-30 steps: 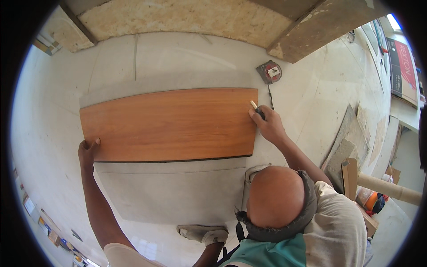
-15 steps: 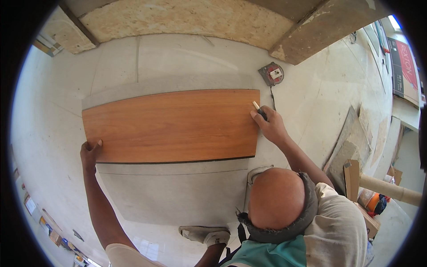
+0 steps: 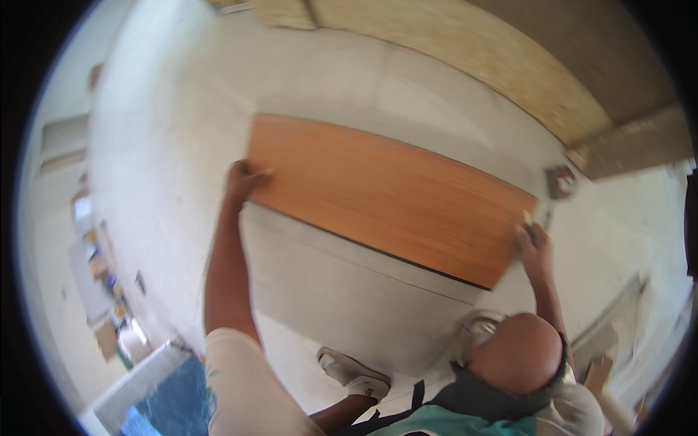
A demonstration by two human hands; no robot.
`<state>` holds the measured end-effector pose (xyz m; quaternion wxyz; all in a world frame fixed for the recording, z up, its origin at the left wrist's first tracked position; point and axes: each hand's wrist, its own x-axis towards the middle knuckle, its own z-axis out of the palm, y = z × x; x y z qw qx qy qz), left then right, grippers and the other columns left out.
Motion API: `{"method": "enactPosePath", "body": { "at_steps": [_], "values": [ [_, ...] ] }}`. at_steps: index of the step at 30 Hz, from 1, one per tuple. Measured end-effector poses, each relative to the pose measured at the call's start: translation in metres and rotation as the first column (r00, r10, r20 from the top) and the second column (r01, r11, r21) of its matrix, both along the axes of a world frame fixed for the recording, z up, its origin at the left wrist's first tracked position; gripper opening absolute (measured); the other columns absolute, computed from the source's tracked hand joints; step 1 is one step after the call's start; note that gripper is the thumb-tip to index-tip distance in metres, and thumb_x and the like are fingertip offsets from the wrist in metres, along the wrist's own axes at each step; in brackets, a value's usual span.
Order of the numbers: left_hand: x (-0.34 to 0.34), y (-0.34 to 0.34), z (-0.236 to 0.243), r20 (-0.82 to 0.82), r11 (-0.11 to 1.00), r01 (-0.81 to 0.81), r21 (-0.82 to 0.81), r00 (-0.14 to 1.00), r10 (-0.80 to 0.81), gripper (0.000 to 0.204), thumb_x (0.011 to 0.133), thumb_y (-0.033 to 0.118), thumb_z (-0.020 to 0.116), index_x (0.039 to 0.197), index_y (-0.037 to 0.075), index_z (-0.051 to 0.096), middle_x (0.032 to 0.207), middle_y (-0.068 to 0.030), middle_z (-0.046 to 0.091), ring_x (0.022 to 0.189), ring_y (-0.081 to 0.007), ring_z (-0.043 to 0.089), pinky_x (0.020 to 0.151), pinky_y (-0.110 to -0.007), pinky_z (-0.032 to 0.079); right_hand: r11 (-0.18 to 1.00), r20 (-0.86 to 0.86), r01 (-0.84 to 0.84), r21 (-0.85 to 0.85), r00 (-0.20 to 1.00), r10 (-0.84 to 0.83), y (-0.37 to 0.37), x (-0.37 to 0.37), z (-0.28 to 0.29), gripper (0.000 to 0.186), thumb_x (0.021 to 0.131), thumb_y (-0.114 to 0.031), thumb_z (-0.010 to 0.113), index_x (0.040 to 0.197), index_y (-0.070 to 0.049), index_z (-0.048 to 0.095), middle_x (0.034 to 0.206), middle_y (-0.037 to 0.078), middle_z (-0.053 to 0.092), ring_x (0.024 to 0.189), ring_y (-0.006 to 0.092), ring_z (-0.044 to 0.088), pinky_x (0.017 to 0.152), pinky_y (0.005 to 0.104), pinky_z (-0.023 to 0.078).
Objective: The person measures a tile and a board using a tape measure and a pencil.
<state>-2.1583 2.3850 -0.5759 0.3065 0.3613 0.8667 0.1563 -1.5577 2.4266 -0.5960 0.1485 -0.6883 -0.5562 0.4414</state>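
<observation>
A long wood-grain board (image 3: 385,192), orange-brown with a dark front edge, lies across a larger grey sheet (image 3: 313,265) on the floor. My left hand (image 3: 243,182) grips its left end, thumb on the top face and fingers round the edge. At the right end, my right hand (image 3: 536,251) is closed round a short dark marker-like tool with a pale tip (image 3: 528,216). Blur hides the tool's exact kind. That hand is at the board's end edge; whether it also presses on the board I cannot tell.
A red-and-grey tape measure (image 3: 560,182) lies beyond the board's right end. Large wooden panels (image 3: 502,69) stand along the far side. Offcuts (image 3: 607,320) lie at the right. My shoe (image 3: 354,372) and bent knee (image 3: 516,352) are close in front.
The view has swung to the left, so the board now slants down to the right in the picture. Both hands keep their places at its ends.
</observation>
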Motion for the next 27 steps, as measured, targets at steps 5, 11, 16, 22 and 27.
{"method": "enactPosePath", "body": {
  "at_steps": [5, 11, 16, 22, 27],
  "values": [
    [-0.011, -0.012, -0.006, -0.02, 0.991, -0.13, -0.031, 0.991, 0.13, 0.079, 0.064, 0.031, 0.088, 0.118, -0.014, 0.053, 0.108, -0.0237, 0.064, 0.096, -0.0281, 0.066, 0.081, -0.035, 0.054, 0.998, 0.068, -0.031, -0.052, 0.997, 0.035, 0.004, -0.009, 0.006, 0.035, 0.09, -0.027, 0.061, 0.074, 0.002, 0.048, 0.061, 0.007, 0.043, 0.061, 0.0148, 0.039, 0.056, 0.0348, 0.035],
    [-0.001, -0.015, 0.007, -0.073, 0.986, -0.136, -0.1, 0.989, 0.129, 0.078, 0.068, 0.028, 0.086, 0.121, -0.015, 0.049, 0.113, -0.0239, 0.062, 0.102, -0.0282, 0.064, 0.089, -0.037, 0.051, 0.999, 0.042, -0.017, -0.044, 0.999, 0.019, 0.001, -0.011, -0.002, 0.036, 0.09, -0.026, 0.061, 0.073, 0.001, 0.046, 0.061, 0.006, 0.04, 0.062, 0.0141, 0.037, 0.055, 0.0341, 0.034],
    [-0.001, -0.01, 0.0, -0.16, 0.994, -0.08, -0.078, 0.985, 0.067, 0.082, 0.065, 0.032, 0.087, 0.123, -0.012, 0.05, 0.113, -0.0229, 0.062, 0.103, -0.029, 0.063, 0.087, -0.038, 0.052, 0.999, 0.04, -0.022, -0.046, 0.999, 0.024, 0.001, -0.006, 0.001, 0.033, 0.09, -0.025, 0.061, 0.074, 0.001, 0.049, 0.062, 0.005, 0.045, 0.061, 0.0129, 0.039, 0.055, 0.0327, 0.035],
    [-0.034, -0.024, -0.041, -0.406, 0.959, 0.253, 0.13, 0.896, -0.181, 0.061, 0.065, 0.014, 0.084, 0.119, -0.001, 0.057, 0.106, -0.0184, 0.063, 0.099, -0.0326, 0.06, 0.085, -0.042, 0.05, 1.0, -0.002, 0.005, -0.001, 1.0, -0.005, 0.004, -0.012, -0.005, 0.03, 0.089, -0.028, 0.063, 0.085, 0.002, 0.059, 0.065, 0.012, 0.059, 0.06, 0.0182, 0.054, 0.057, 0.0354, 0.044],
    [-0.01, -0.01, -0.006, -0.171, 0.981, 0.192, 0.029, 0.968, -0.184, 0.047, 0.078, 0.009, 0.073, 0.119, -0.007, 0.058, 0.118, -0.0195, 0.062, 0.102, -0.0262, 0.061, 0.091, -0.037, 0.047, 0.991, 0.058, -0.028, -0.129, 0.998, 0.036, 0.013, -0.014, 0.01, 0.038, 0.088, -0.034, 0.062, 0.085, 0.003, 0.059, 0.066, 0.016, 0.057, 0.061, 0.0253, 0.054, 0.061, 0.0385, 0.044]
  ]
}}
